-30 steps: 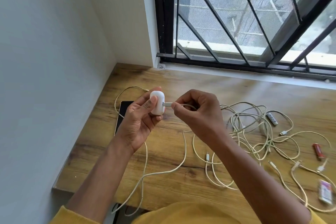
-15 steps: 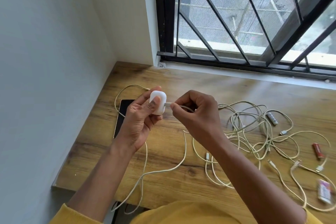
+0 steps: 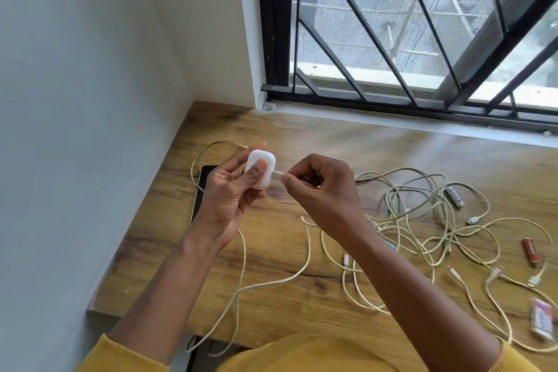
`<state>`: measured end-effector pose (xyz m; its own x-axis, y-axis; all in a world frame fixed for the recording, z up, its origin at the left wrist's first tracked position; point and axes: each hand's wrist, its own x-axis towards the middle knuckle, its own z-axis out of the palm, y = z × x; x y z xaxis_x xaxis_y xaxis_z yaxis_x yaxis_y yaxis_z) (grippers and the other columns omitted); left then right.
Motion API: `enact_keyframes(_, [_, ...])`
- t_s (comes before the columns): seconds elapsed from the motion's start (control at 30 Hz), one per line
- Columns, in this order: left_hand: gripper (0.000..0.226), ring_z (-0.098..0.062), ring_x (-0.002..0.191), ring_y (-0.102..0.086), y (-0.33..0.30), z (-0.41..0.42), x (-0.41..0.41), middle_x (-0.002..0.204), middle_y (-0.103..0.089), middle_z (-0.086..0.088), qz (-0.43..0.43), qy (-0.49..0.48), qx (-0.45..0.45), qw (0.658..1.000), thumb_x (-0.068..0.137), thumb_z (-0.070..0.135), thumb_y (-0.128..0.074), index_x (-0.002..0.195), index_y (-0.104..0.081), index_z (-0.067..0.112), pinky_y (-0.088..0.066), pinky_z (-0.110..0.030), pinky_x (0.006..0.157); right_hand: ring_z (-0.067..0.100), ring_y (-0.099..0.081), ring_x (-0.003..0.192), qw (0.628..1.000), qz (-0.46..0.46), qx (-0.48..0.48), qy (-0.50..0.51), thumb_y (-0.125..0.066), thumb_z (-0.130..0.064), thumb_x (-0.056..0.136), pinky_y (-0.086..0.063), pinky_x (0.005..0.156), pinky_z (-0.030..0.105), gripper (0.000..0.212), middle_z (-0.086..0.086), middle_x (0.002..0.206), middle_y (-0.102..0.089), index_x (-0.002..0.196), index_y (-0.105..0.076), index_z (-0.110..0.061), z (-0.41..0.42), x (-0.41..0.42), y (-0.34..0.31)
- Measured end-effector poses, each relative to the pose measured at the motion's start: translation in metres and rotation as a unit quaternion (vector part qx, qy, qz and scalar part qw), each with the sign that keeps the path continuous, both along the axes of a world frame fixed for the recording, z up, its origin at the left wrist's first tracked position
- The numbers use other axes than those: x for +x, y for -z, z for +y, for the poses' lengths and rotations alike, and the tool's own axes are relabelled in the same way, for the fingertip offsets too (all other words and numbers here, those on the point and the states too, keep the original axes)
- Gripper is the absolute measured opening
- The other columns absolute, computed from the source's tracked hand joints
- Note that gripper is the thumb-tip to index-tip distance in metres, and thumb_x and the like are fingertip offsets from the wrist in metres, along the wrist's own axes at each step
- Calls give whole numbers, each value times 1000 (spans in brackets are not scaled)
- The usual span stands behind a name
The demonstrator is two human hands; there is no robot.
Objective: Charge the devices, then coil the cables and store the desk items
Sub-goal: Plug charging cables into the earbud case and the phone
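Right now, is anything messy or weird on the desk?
Yes. The white cables lie in one loose tangle on the wooden desk, looping over each other instead of coiled. One cable hangs off the front edge. Nothing looks broken or spilled.

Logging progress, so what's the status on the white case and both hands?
Left hand grips white case. Right hand pinches cable plug at its port. Tangled cables on desk, nothing blocking.

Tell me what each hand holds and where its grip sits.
Left hand holds the white earbud case round its body. Right hand pinches the cable plug at the case's port end.
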<state>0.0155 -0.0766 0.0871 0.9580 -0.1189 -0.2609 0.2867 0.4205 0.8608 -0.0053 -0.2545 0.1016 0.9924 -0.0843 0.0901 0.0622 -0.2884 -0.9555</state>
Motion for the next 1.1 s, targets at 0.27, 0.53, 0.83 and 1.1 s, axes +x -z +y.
enact_keyframes(0.27, [42,-18,88,-74,19,0,0,106,-79,-11,25,-21,88,996,79,30,-83,120,-79,21,-58,-28,70,8,-69,88,959,10,-269,-84,-82,-49,81,-59,78,36,62,-15,107,-69,137,-59,-38,4,8,0])
enact_keyframes(0.53, [58,-21,87,-80,45,1,9,93,-81,-9,16,-34,209,977,66,39,-90,117,-76,16,-61,-31,63,17,-59,113,900,1,-424,-103,-71,-71,81,-40,74,31,64,-11,113,-65,134,-60,-38,23,25,32])
enact_keyframes(0.83, [16,-4,87,-74,82,52,30,93,-78,14,-14,-90,456,885,95,34,-77,110,-79,29,-62,-32,81,23,-59,116,913,76,-397,-51,-79,-62,75,-50,85,37,65,-4,119,-68,129,-65,-29,36,58,85])
enact_keyframes(1.1, [24,-15,98,-69,94,103,63,108,-74,5,29,-141,610,779,96,32,-73,119,-72,25,-55,-37,91,26,-55,118,915,115,-386,0,-77,-57,83,-52,86,42,61,1,124,-66,132,-61,-24,47,97,113])
